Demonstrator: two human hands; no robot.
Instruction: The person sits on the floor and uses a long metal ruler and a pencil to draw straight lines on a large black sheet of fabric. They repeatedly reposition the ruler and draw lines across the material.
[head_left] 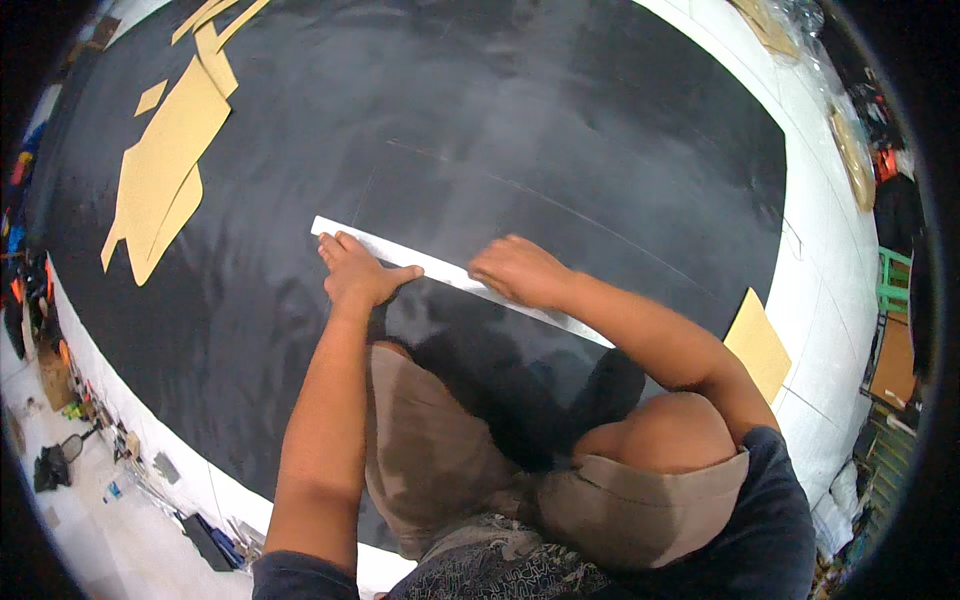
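Observation:
A long white straightedge (443, 270) lies at a slant across a large black sheet (290, 120) in front of my knees. Near its far left end, my left hand (358, 272) presses it flat, fingers stretched out and thumb spread along it. My right hand (525, 272) rests at the straightedge's upper edge, farther right, with its fingers curled closed. Whatever those fingers may hold is hidden. Thin pale lines (540, 192) run over the black sheet beyond the straightedge.
Tan cut pieces (175, 135) lie on the sheet at the far left, some overlapping. Another tan piece (758, 345) sits at the right edge, beside my right elbow. White floor tiles (820, 290) border the sheet. Assorted tools and clutter (205, 540) line the lower left; a green stool (893, 280) stands right.

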